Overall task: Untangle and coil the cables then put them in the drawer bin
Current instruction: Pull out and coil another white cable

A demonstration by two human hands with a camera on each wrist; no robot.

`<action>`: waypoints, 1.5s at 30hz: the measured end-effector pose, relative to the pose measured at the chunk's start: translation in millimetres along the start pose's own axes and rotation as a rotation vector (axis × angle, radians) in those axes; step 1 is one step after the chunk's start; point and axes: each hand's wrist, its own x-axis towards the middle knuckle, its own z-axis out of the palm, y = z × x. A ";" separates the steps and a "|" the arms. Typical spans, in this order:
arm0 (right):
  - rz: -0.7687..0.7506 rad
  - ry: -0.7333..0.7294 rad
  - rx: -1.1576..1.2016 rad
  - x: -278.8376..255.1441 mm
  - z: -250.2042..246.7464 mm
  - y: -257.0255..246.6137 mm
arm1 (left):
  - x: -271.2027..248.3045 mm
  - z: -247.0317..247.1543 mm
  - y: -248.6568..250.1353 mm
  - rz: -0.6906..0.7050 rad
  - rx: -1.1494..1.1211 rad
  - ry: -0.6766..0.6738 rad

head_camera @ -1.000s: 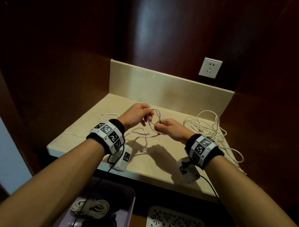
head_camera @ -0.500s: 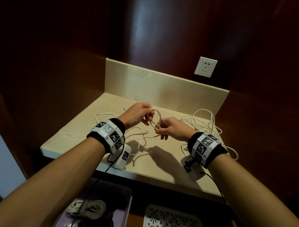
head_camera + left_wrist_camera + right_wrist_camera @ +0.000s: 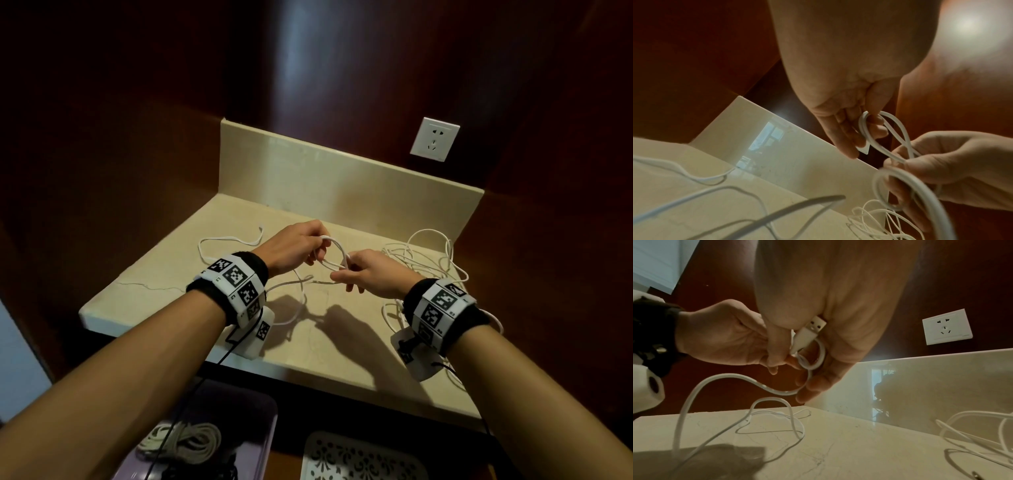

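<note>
Purple bin (image 3: pixel 267 421) below the counter (image 3: pixel 342 349) holds 1 coiled cable (image 3: pixel 191 440); above the counter, left hand (image 3: pixel 294 248) and right hand (image 3: pixel 371 274) both pinch a white USB cable (image 3: pixel 337 251) loop.

white cable (image 3: pixel 337 255) looped above countertop; tangled cables (image 3: pixel 424 260) beside.
</note>
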 end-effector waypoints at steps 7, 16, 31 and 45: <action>0.046 0.148 0.046 -2.3 -5.0 5.1 | 1.6 3.4 -1.6 -0.004 0.012 -0.004; 0.136 0.188 0.030 1.1 -5.5 1.4 | -4.0 13.9 -4.7 0.054 0.597 -0.151; 0.164 0.163 0.041 2.0 -1.6 -1.8 | -2.7 16.0 -14.9 0.044 0.955 -0.178; 0.100 0.137 -0.056 -5.9 -2.1 1.1 | -4.4 13.8 -17.2 0.047 1.058 -0.190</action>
